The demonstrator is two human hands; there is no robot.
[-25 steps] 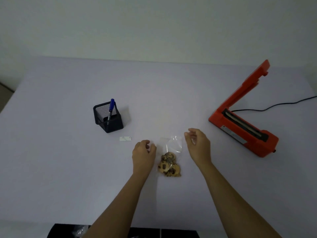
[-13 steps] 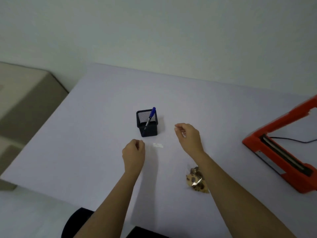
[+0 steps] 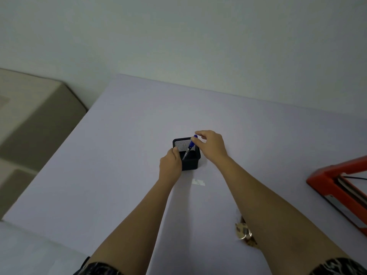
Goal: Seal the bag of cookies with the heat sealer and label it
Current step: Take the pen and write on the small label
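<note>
Far left of the mesh pen holder (image 3: 188, 157), beyond the counter (image 3: 111, 167) edge, stands a beige piece of furniture (image 3: 33, 116), blurred. The left hand (image 3: 170, 164) grips the holder at its left near corner, fingers curled over the rim, steadying it. A blue pen (image 3: 191, 144) leans inside the holder, its cap poking above the rim. The right hand (image 3: 211, 144) comes in from the holder's right, its forefinger and thumb at the pen's cap. Whether they have closed on the cap I cannot tell.

Just in front of the holder and slightly right, a small white label (image 3: 198, 182) lies flat on the counter, stuck to nothing. Further in front and right of the holder, the bag of cookies (image 3: 241, 230) lies on the counter, mostly hidden behind the right forearm. Its mouth is out of sight, so the seal cannot be judged. Far right of the holder sits the orange heat sealer (image 3: 325, 182), cut by the frame edge and well apart from the bag.

The step in hand looks like fetching the pen to write the label. Writing and sticking the label are still to do, and sealing probably is too.
</note>
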